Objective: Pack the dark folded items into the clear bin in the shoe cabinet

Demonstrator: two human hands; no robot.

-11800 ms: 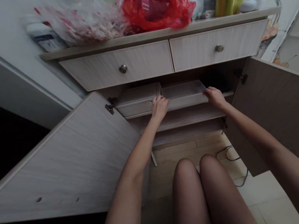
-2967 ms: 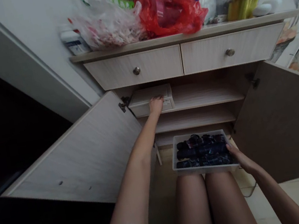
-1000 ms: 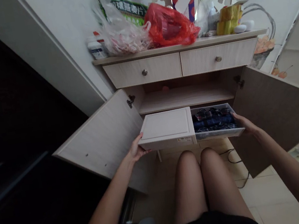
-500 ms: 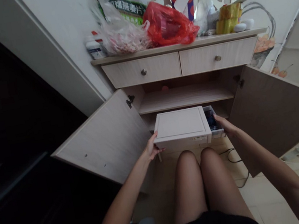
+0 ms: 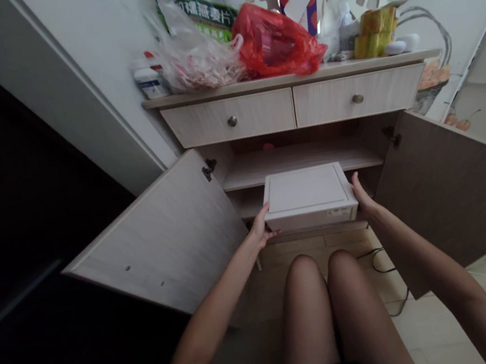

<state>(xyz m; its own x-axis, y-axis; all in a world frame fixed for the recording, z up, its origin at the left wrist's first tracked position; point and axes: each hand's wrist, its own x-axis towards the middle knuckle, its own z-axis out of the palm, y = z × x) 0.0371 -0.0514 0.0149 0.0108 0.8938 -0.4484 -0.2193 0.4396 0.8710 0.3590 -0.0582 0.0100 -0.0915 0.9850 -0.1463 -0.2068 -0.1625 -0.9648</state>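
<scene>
A white storage box [image 5: 304, 189] with a slide-out drawer is held level above my knees, in front of the cabinet's lower opening. My left hand [image 5: 264, 228] grips its left end, thumb on the upper edge and fingers underneath. Against the right end, where the drawer slides in, lies my right hand [image 5: 361, 194] with its thumb pointing up; its other fingers are partly hidden. No gap shows between drawer and casing, and the contents are out of sight.
Both cabinet doors, left [image 5: 153, 234] and right [image 5: 454, 190], stand swung outward beside my arms. An inner shelf [image 5: 299, 160] runs behind the box. A red plastic bag [image 5: 277, 39] and other goods crowd the cabinet top. A dark cable [image 5: 380, 261] lies on the floor.
The drawer, which stuck out on the right showing dark patterned contents, has been pushed into the casing by my right hand. The box has shifted right and slightly toward the cabinet.
</scene>
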